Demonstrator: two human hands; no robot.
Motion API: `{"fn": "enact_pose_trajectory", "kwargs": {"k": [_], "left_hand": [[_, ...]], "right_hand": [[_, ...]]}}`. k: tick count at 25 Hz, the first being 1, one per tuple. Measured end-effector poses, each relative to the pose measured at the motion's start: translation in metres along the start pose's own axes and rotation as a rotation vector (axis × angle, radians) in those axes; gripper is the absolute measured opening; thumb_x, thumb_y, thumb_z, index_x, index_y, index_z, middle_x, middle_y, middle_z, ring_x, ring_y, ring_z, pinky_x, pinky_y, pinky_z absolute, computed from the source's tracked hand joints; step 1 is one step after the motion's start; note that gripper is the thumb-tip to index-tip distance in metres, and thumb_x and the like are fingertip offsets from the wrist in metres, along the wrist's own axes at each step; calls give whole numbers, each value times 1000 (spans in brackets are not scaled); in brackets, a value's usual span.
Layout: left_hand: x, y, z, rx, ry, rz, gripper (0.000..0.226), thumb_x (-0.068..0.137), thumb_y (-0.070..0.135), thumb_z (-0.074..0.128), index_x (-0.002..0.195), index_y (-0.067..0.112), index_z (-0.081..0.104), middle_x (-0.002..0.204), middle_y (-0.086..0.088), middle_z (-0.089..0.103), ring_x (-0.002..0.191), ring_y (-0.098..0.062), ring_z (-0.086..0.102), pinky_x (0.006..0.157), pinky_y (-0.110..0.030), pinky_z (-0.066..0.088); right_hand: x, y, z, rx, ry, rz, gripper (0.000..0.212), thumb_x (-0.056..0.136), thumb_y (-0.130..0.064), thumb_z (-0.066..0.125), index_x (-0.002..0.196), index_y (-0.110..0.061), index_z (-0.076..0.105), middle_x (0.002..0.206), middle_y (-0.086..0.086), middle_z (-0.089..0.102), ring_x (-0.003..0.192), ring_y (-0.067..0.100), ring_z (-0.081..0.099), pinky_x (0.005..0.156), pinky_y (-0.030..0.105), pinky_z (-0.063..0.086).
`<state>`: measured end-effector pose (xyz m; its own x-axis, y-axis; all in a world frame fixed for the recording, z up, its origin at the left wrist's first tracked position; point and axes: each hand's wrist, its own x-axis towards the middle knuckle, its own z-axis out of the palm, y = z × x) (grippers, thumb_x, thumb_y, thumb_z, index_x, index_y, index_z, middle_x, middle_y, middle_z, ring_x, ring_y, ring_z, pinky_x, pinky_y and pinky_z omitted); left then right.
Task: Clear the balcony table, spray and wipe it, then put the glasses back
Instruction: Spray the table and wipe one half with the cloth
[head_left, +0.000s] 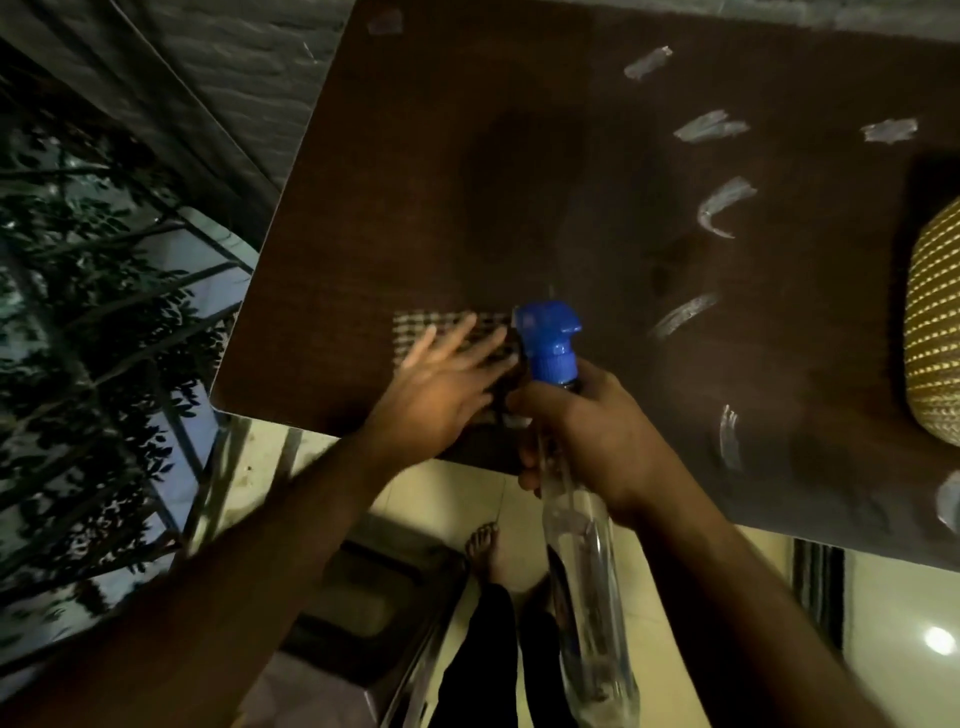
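A dark brown table (467, 156) fills the upper middle of the head view. My right hand (587, 436) grips the neck of a clear spray bottle (582, 545) with a blue trigger head (550, 338), held over the table's near edge with the nozzle pointing at the tabletop. My left hand (447, 379) lies flat with straight fingers on a checked cloth (441, 325) near the front left of the table. No glasses are in sight.
Several whitish smears (722, 202) mark the right half of the tabletop. A yellow woven round object (935, 338) sits at the table's right edge. Railing and foliage (104, 312) lie left, a dark metal box (363, 613) stands below the table, and my bare foot (485, 545) is on pale tiles.
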<state>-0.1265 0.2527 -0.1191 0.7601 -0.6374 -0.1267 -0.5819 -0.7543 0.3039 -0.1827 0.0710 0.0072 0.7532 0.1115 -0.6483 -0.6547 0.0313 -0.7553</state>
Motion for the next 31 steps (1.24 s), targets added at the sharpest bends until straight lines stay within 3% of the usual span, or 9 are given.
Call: {"fn": "enact_pose_trajectory", "kwargs": {"k": [2,7,12,15,17,22,25,27,31], "left_hand": [[-35,-11,-6,9,-35,16,48,96,30,41,144,34,34,156,9,21,146,-17,5,116,-48,5],[40,-77,-34,-20,63,-316,50,100,28,42,148,33,28,159,6,15,148,-22,1,116,-49,2],[10,-37,-15,-82,24,-127,48,100,27,43,146,32,32,157,12,15,146,-13,-3,116,-43,-1],[7,-43,-18,-107,21,-109,46,99,32,39,145,32,34,156,13,15,146,-11,-4,115,-42,-3],[10,-42,-15,-109,34,-120,46,99,32,39,145,31,36,157,12,18,146,-12,-2,115,-41,-3],[1,-23,0,-93,95,-151,46,98,32,41,143,32,38,156,9,24,147,-18,5,117,-48,4],[-36,22,23,-17,52,140,46,92,34,42,138,32,40,153,4,33,145,-25,19,114,-55,16],[-57,21,21,85,-49,249,48,90,33,43,138,31,40,153,2,32,144,-25,20,112,-53,17],[-12,-42,-17,64,-20,-89,48,98,33,37,146,31,32,158,5,19,147,-21,4,116,-49,6]], "right_hand": [[-4,0,-3,-7,-13,12,13,87,-11,61,99,-11,56,67,10,58,53,25,55,46,30,49],[-7,13,-3,-46,-3,89,23,87,-14,63,108,-13,53,75,15,57,58,25,56,53,36,52],[-19,19,7,-122,-68,122,24,85,-21,66,106,-17,55,70,11,60,55,23,58,54,36,54],[-29,35,13,-341,-115,170,47,63,-48,66,104,-27,57,84,8,66,75,28,66,78,53,58],[-32,44,15,-387,-111,196,52,59,-51,63,104,-25,58,87,9,67,80,31,67,81,57,56],[-29,38,6,-335,-38,179,40,65,-40,67,100,-23,59,79,12,67,67,30,65,74,53,56],[-29,20,-10,-181,-9,104,12,83,-15,67,93,-12,61,61,9,62,53,28,58,58,43,51],[-30,9,-19,-94,-18,89,14,84,-12,65,97,-9,58,61,10,59,52,29,55,53,39,48],[-30,9,-24,-90,-8,75,21,85,-14,65,103,-10,55,69,16,56,57,31,55,53,38,50]]}}
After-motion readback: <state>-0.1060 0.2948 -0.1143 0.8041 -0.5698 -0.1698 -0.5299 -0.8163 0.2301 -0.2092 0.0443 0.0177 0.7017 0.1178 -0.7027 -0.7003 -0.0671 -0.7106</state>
